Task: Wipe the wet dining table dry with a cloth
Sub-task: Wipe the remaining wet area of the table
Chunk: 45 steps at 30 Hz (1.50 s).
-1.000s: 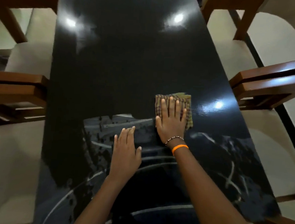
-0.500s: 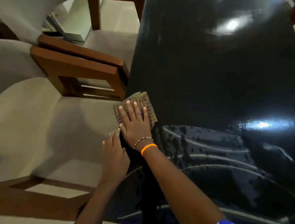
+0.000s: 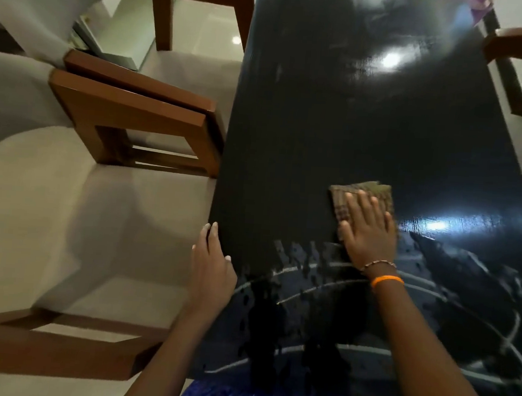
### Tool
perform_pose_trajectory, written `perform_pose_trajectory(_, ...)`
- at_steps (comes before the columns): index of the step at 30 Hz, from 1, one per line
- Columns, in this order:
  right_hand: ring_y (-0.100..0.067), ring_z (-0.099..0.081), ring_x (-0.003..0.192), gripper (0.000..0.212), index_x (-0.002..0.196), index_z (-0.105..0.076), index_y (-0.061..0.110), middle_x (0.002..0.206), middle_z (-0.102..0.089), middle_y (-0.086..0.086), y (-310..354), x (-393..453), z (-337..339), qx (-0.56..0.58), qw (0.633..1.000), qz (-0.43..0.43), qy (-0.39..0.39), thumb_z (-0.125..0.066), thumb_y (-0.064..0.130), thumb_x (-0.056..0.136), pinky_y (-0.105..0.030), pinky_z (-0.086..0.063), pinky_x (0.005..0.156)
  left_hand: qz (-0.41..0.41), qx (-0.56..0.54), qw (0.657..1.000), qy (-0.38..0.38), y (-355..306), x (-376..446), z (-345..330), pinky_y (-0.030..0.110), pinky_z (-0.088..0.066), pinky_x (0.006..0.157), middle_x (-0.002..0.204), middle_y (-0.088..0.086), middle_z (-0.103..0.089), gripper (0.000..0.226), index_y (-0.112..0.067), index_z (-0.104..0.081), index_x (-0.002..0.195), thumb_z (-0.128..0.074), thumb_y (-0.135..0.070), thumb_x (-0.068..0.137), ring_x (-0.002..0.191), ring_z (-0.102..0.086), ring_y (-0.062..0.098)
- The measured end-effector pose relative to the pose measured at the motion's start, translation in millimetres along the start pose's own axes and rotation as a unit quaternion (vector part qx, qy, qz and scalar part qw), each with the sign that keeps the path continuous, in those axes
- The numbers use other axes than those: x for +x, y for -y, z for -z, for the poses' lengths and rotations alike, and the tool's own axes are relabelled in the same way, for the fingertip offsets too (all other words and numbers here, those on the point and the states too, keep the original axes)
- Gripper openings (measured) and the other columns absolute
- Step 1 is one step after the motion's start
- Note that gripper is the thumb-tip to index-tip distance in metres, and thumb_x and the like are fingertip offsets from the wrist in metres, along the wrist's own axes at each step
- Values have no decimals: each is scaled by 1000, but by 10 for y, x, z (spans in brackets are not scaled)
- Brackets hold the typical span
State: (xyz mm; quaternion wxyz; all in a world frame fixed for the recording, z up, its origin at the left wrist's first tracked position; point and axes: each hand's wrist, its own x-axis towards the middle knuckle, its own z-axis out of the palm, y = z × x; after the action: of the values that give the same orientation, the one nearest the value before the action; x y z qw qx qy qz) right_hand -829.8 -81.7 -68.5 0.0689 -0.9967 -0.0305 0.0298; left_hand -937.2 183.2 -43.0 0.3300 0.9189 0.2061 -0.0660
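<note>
black table [image 3: 368,128], checked brown cloth [image 3: 375,192]

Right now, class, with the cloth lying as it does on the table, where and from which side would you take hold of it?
Probably the far edge of the cloth, coming from above and beyond the right hand. It lies folded flat on the table, the palm and straight fingers cover its near part, and only the far strip shows free. Pinch that strip to lift it.
</note>
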Motion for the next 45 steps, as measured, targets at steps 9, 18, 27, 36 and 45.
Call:
perform_pose_trajectory(9,-35,-5,146,71,149,-20,23,159,-11,-7,272,25,-89,25,992,-120,-1,-37,41,82,-58,-2,116,17,-145,989,-31,182,-20,61,21,-15,109,152,6,-24,56,-10,-23,145,-39,-1,93,139,-22,18)
perform_pose_trajectory(18,-38,3,146,73,149,-15,30,160,-8,-7,2186,-403,-396,43,980,181,68,-45,45,83,-57,11,113,93,-234,966,-52,614,-240,265,24,-30,101,141,4,-45,56,-18,-25,145,-35,1,93,128,-41,15)
perform_pose_trajectory(27,-31,-5,147,66,149,-19,30,159,-15,-1,1981,-747,-396,14,944,322,67,-31,48,86,-52,3,116,45,-192,978,-64,479,-367,228,32,-35,107,142,3,-43,54,-20,-30,142,-40,-2,92,129,-41,15)
perform_pose_trajectory(36,-26,-10,147,71,147,-22,33,158,-18,4,576,-720,-167,6,977,204,57,-32,46,79,-48,-6,116,-100,-16,994,-40,-162,-562,-296,27,-29,106,128,0,-50,46,-18,-47,129,-50,-6,85,124,-39,16)
perform_pose_trajectory(45,-28,-9,147,75,148,-19,30,159,-15,0,-1615,-970,214,-14,996,-79,31,-20,52,76,-49,-8,117,-239,33,970,34,-954,-771,-860,32,-35,105,125,1,-54,46,-16,-50,127,-53,-4,83,120,-43,18)
